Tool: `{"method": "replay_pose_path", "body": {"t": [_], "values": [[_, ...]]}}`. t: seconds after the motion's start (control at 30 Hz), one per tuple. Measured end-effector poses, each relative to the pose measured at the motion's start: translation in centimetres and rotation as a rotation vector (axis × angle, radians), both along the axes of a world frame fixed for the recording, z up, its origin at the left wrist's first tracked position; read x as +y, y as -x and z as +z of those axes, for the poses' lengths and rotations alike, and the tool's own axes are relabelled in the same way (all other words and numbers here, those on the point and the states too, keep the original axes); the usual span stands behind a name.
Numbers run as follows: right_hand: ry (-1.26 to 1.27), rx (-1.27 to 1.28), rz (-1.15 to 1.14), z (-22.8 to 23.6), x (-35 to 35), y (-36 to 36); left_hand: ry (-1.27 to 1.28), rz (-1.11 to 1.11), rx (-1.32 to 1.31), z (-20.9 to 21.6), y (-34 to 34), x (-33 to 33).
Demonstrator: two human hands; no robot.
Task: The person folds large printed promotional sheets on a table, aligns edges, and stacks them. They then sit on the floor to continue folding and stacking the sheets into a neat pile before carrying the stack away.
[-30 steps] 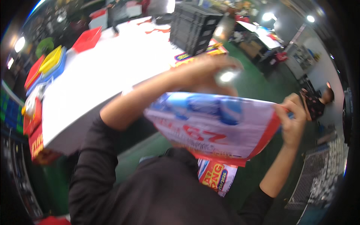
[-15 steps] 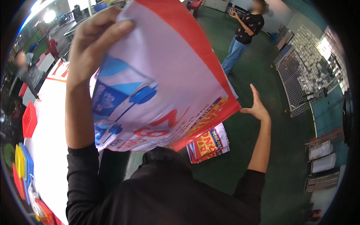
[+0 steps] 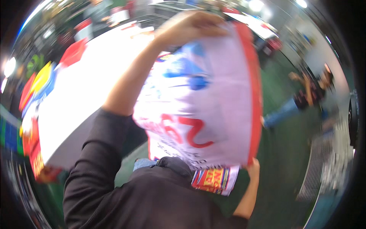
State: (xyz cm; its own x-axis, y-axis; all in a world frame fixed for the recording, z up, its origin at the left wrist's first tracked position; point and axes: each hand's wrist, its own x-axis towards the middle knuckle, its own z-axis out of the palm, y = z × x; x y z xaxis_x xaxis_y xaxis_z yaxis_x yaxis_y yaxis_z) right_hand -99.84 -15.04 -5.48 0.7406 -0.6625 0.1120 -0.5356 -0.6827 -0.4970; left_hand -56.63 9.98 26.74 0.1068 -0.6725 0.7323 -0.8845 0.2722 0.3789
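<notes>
A large printed fabric banner (image 3: 228,91), white with a red border, blue pictures and red figures, hangs in front of me. My left hand (image 3: 200,26) is closed on its upper edge, arm raised. At the lower right corner my right hand (image 3: 252,168) grips the red border, blurred by motion and partly behind the sheet. Under the banner's lower edge lies a stack of folded printed banners (image 3: 215,180) in red, yellow and white.
To my left stretches a glaring white table (image 3: 87,95). Red, yellow and blue trays (image 3: 44,82) line its far left edge. A person in jeans (image 3: 309,91) stands on the green floor at right, near a wire mesh rack (image 3: 318,168). Another person (image 3: 98,15) is beyond the table.
My view has turned to the left. My right hand, open beside the banner before, now holds its lower corner. The banner hangs more upright; my left hand keeps its hold.
</notes>
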Motion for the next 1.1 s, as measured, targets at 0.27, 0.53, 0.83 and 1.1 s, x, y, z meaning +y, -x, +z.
{"method": "replay_pose_path", "body": {"t": [0.27,0.53,0.83,1.1], "values": [[0.263,0.202,0.002,15.3,9.8,10.1,-0.231,0.155,0.449,-11.4,-9.8,-1.6],[0.842,-0.180,0.068,25.8,22.7,-1.4,0.310,0.020,0.462,-2.1,-15.6,16.1],[1.062,-0.843,0.509,25.8,37.1,-20.6,0.865,0.087,0.353,-0.3,-9.9,64.6],[0.688,-0.472,1.005,9.2,47.1,-41.0,0.937,0.962,0.749,-25.1,6.6,86.7]]}}
